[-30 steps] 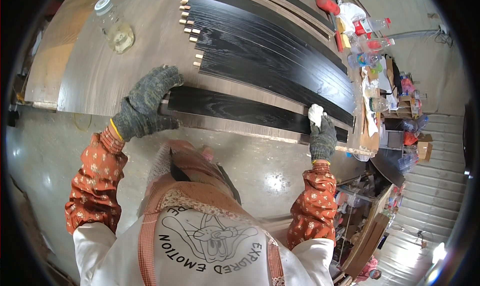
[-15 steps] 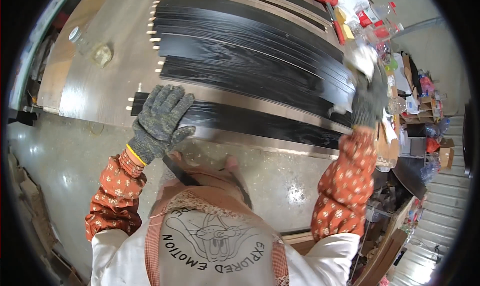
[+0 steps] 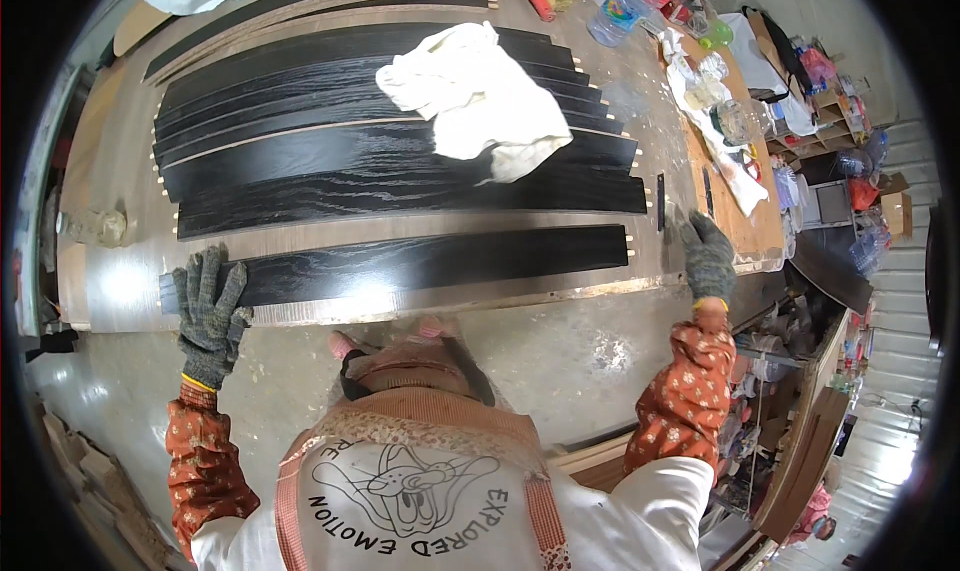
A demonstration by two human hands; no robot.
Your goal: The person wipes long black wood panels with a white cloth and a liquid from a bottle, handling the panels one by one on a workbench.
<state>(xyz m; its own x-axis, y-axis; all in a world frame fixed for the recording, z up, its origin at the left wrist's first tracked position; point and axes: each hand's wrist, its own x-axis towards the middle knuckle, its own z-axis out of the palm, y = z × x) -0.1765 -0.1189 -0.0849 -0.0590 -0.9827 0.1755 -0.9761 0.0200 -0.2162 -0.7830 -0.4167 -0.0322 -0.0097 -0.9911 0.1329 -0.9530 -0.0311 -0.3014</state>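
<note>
A long black wood-grained board [image 3: 430, 261] lies along the near edge of the brown worktable [image 3: 110, 301]. My gloved left hand [image 3: 208, 306] lies flat with spread fingers on the board's left end. My gloved right hand [image 3: 706, 254] rests on the table just past the board's right end, fingers loosely curled, holding nothing that I can see. More black boards [image 3: 300, 141] lie side by side behind it, small wooden pegs sticking from their ends. A white cloth [image 3: 478, 99] is spread over those boards.
A clear jar [image 3: 95, 228] stands at the table's left end. Plastic bottles [image 3: 620, 11], rags and clutter crowd the far right bench [image 3: 745, 221]. A grey concrete floor [image 3: 560, 351] lies below the table edge; wood scraps [image 3: 85, 471] sit at lower left.
My left hand slid left to the board's end. My right hand dropped from up by the back boards to the table's right end. The white cloth now lies on the back boards.
</note>
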